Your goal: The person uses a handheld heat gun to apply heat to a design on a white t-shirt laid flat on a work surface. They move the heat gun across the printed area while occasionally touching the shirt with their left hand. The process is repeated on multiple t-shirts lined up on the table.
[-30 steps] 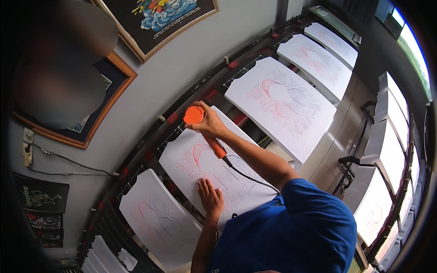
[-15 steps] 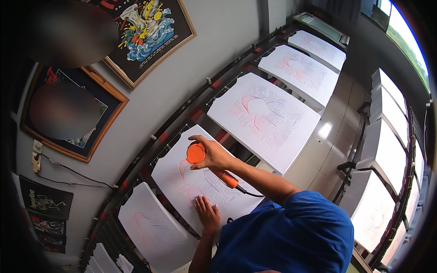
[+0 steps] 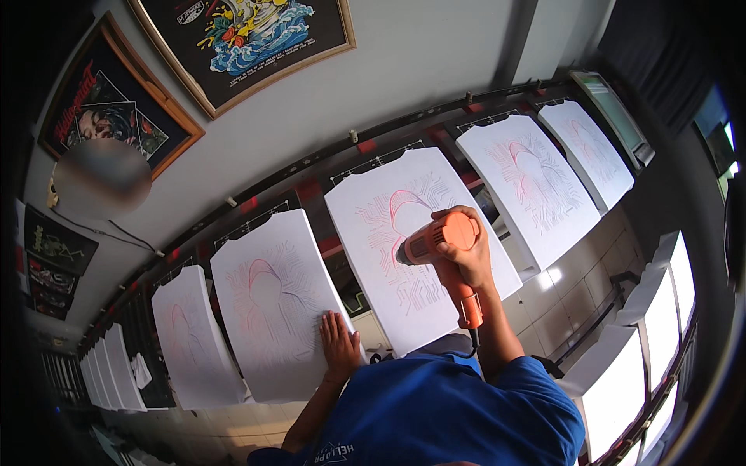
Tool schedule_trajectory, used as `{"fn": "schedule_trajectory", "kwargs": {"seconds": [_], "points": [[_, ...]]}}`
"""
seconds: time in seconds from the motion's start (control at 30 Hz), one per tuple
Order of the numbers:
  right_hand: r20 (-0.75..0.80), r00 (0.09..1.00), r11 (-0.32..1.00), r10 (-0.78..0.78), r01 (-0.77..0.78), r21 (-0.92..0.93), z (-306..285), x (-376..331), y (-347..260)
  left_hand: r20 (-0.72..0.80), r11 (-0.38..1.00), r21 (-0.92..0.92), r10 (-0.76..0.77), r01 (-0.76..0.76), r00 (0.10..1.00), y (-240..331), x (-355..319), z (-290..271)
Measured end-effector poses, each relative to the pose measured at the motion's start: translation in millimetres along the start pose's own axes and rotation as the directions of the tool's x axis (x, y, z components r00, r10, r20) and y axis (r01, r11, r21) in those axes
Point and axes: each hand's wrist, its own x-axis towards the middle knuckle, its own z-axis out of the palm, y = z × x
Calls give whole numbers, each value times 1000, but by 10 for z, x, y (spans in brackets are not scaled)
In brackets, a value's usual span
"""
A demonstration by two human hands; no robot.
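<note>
In my right hand (image 3: 470, 252) I grip an orange heat gun (image 3: 447, 233), fingers around its body and the grip pointing down toward me. Its dark nozzle points left over a white shirt-shaped panel (image 3: 373, 194) printed with a hooded outline in red and blue lines. The gun covers part of that print. My left hand (image 3: 339, 340) rests with outstretched fingers on the lower right edge of the neighbouring white panel (image 3: 268, 357), which bears the same print. A dark cord leaves the bottom of the gun.
More printed white panels (image 3: 536, 225) continue along the dark rail (image 3: 295, 175) by the wall, on both sides. Another row of white panels (image 3: 614, 396) stands at the right, across a tiled floor (image 3: 571, 295). Framed posters (image 3: 256, 54) hang on the wall.
My right hand and the heat gun have moved one panel to the right. My left hand has shifted from the print to that panel's edge. The view has turned.
</note>
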Motion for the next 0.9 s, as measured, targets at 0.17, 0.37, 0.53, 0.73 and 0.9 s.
{"fn": "schedule_trajectory", "kwargs": {"seconds": [0.17, 0.37, 0.53, 0.73, 0.9], "points": [[-51, 996, 997, 72, -71, 19, -594, 434, -108, -25, 994, -28, -105, 105, 994, 751, 204, 228], [-87, 995, 997, 49, -43, 66, -705, 1306, 5, -62, 991, 21, -129, 131, 990, 696, 622, 243], [-146, 989, 1000, 20, -20, 3, -597, 2332, 291, -99, 984, 100, -141, 151, 985, 161, 1137, 177], [-143, 989, 955, -24, -20, -295, -638, 2803, 758, -82, 977, 162, -124, 136, 989, -103, 1697, 123], [51, 998, 917, 22, 0, -400, -790, 2865, 938, -151, 974, 140, -158, 179, 976, -105, 1847, 98]]}}
